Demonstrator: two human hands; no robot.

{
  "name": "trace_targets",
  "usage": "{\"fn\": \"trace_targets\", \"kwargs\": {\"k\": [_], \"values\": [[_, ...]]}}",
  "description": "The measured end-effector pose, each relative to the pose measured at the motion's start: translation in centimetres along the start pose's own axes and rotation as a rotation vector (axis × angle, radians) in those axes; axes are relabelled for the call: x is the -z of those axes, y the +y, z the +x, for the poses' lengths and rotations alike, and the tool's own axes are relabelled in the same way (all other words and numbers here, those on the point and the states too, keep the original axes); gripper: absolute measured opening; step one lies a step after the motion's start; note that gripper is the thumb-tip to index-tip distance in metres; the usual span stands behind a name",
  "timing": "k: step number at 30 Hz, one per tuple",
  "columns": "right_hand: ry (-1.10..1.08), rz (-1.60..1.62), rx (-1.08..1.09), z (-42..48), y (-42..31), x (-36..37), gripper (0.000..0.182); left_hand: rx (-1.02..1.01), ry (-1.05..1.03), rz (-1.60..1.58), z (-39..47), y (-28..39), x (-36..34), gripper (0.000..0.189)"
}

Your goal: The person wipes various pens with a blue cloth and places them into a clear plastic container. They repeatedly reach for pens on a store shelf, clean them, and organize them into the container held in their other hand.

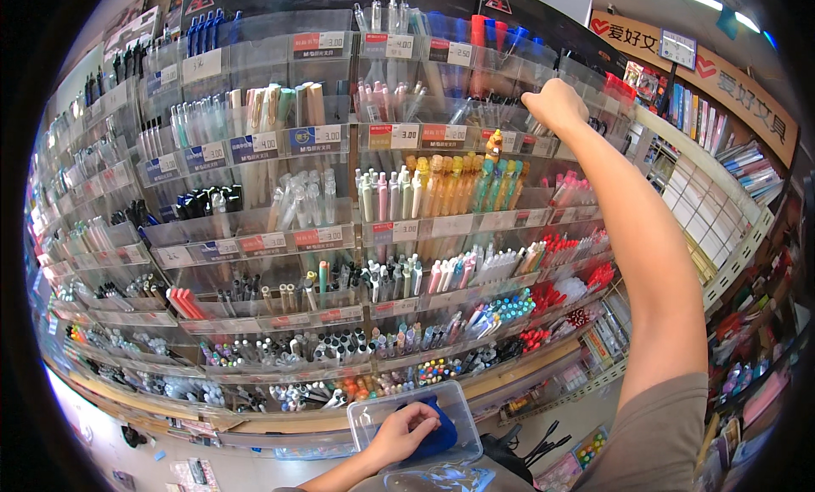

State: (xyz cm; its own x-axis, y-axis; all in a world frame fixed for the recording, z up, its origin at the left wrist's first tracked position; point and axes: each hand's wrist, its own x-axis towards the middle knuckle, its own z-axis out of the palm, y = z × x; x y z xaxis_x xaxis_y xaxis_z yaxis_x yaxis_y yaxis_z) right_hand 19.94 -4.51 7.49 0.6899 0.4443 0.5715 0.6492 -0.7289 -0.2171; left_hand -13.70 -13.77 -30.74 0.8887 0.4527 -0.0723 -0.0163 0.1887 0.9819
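My right hand (557,107) reaches up to an upper tier of a clear acrylic pen display rack (325,237). Its fingers are curled by several dark pens (503,100), and whether it grips anything is hidden. Low in front of my body, my left hand (407,431) is bent over a clear plastic box (468,431). A blue cloth (439,436) lies in the box, under and beside the curled fingers. I cannot tell whether those fingers grip the cloth.
Price tags (405,135) run along the rack's tiers. Yellow and teal pens with figure tops (455,180) stand mid-rack. A wooden ledge (305,422) runs below. To the right are a wire grid (694,205) and bookshelves (697,119). Packets (191,473) lie on the floor.
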Motion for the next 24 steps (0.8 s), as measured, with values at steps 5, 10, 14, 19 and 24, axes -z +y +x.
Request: {"fn": "trace_targets", "kwargs": {"k": [5,10,14,19,24], "values": [[0.039,0.054,-0.053,0.3,-0.2,-0.6,0.037,0.035,-0.02,0.026,0.1,0.3,0.0,0.012],[-0.009,0.088,-0.05,0.5,0.0,-0.8,0.039,-0.009,-0.004,0.043,0.2,0.1,0.0,0.013],[0.108,0.127,-0.149,0.6,-0.2,-1.5,0.046,-0.01,0.014,0.047,0.1,0.1,0.0,0.014],[0.139,0.104,-0.121,0.1,0.2,-1.2,0.041,0.028,-0.02,0.083,0.1,0.6,0.0,0.012],[0.119,0.028,-0.062,-0.9,-0.4,0.1,0.031,-0.018,0.003,0.039,0.1,-0.1,0.0,0.013]]}}
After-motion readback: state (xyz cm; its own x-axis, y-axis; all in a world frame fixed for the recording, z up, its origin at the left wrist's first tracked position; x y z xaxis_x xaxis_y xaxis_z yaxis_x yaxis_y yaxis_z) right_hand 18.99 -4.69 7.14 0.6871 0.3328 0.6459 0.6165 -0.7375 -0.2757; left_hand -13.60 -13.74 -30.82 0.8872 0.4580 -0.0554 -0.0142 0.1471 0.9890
